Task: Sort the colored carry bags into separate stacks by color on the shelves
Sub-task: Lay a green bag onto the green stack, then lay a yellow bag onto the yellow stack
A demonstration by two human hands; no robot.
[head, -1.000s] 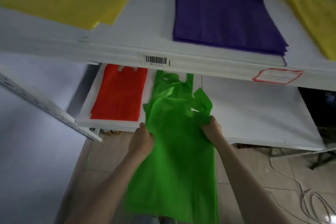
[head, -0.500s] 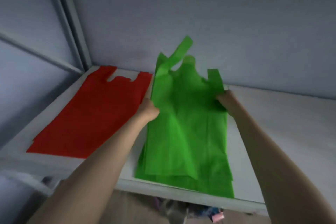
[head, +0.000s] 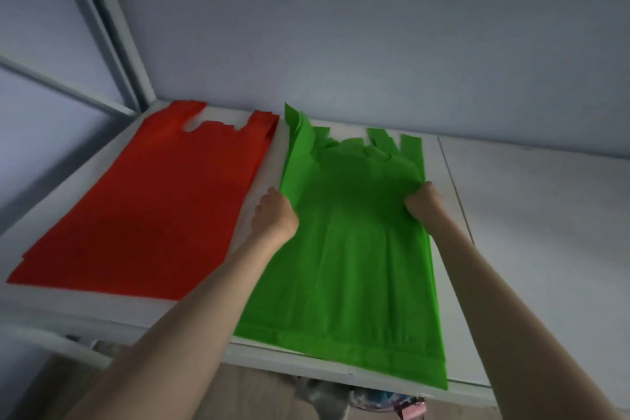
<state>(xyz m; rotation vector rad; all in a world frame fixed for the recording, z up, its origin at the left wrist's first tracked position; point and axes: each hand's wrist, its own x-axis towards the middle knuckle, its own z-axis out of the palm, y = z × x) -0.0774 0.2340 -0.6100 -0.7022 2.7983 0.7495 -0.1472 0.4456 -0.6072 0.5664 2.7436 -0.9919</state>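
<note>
Green bags (head: pixel 354 249) lay flatter on the shelf (head: pixel 531 215) than a moment earlier, left hand (head: pixel 274 215) and right hand (head: pixel 421 203) fingers pinching their edges.

Looks like a stockroom or shop storage here. White metal shelf (head: pixel 528 215) against a plain wall, steel upright (head: pixel 112 44) at its left back corner. Flat stacks of red bags (head: pixel 163 208) and green bags (head: pixel 358 249) lie side by side

Your left hand (head: pixel 274 218), right hand (head: pixel 422 203): both bare, no gloves, no rings seen. Your forearms bare up to frame edge, no sleeves, no watch or bands at wrists. Forearms slender, long. Fingers mostly hidden; nails not discernible.
</note>
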